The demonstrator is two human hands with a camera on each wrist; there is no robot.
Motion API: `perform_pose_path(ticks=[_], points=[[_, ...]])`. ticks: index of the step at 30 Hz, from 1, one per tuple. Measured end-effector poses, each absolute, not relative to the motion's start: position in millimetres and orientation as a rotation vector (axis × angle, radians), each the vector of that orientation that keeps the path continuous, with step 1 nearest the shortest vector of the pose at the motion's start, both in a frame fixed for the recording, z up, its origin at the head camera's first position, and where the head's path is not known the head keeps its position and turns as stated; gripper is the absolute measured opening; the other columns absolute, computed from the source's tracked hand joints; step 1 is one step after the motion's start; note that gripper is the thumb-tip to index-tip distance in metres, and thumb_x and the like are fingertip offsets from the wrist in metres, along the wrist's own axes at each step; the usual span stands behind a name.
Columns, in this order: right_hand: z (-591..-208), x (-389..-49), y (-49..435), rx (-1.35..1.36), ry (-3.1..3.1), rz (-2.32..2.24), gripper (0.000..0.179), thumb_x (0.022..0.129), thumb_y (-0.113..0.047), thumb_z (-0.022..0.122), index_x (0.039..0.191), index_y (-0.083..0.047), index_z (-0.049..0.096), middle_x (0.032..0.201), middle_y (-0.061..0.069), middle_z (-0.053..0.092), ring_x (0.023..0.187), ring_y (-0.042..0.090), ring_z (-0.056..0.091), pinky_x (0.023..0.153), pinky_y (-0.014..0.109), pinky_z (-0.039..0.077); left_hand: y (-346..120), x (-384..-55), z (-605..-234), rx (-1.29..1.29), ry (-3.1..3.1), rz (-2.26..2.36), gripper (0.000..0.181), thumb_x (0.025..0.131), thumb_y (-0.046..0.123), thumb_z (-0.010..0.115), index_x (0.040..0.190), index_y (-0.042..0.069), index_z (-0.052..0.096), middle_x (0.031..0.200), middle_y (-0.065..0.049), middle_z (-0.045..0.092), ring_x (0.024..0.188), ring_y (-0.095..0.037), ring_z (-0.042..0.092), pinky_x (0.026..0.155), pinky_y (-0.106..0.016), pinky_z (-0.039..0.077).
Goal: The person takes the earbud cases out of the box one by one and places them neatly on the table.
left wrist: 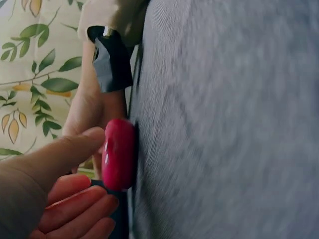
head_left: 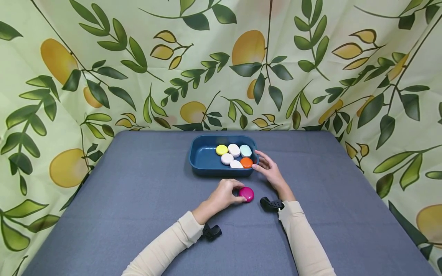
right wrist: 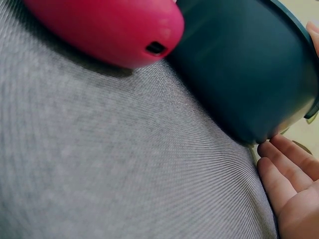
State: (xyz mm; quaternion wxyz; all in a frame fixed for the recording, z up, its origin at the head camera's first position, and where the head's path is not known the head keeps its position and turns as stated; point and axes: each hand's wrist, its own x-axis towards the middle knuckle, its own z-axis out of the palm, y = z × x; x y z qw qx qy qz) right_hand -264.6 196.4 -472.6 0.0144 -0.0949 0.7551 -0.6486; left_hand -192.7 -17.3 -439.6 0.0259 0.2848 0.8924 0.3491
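Note:
A glossy magenta rounded puck [head_left: 246, 194] sits low over the grey cloth, in front of the blue box. My left hand [head_left: 226, 193] pinches it at its left side between thumb and forefinger; the other fingers [left wrist: 82, 214] spread beneath the thumb in the left wrist view. A small black slot shows in the edge of the puck [right wrist: 124, 30] in the right wrist view. My right hand [head_left: 271, 174] rests its fingertips against the right end of the blue box [head_left: 207, 172], its fingers fairly straight. Yellow, white, pale blue and orange pieces [head_left: 234, 150] lie inside the box.
The box stands near the back edge of a table under grey-blue cloth [head_left: 138, 199]. A fabric curtain [head_left: 207, 76] with leaves and yellow fruit hangs behind and at both sides. Each wrist bears a black camera mount [head_left: 271, 204].

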Motion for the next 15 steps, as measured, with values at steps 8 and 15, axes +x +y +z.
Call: perform_pose_path(ticks=[8, 15], points=[[-474, -265, 197, -0.285, 2.357, -2.011, 0.059, 0.093, -0.007, 0.06, 0.147, -0.008, 0.036, 0.144, 0.031, 0.043, 0.131, 0.044, 0.048, 0.087, 0.005, 0.043, -25, -193, -425, 0.995, 2.66, 1.234, 0.039, 0.08, 0.016, 0.078, 0.114, -0.001, 0.069, 0.109, -0.014, 0.073, 0.1, -0.025, 0.07, 0.091, -0.036, 0.057], [-475, -266, 198, -0.262, 2.353, -2.006, 0.059, 0.093, -0.008, 0.061, 0.147, -0.01, 0.037, 0.144, 0.029, 0.044, 0.131, 0.042, 0.048, 0.087, 0.006, 0.043, -38, -205, -417, 1.109, 2.722, 1.265, 0.033, 0.081, 0.012, 0.076, 0.111, 0.002, 0.07, 0.109, -0.01, 0.074, 0.103, -0.02, 0.07, 0.094, -0.032, 0.056]])
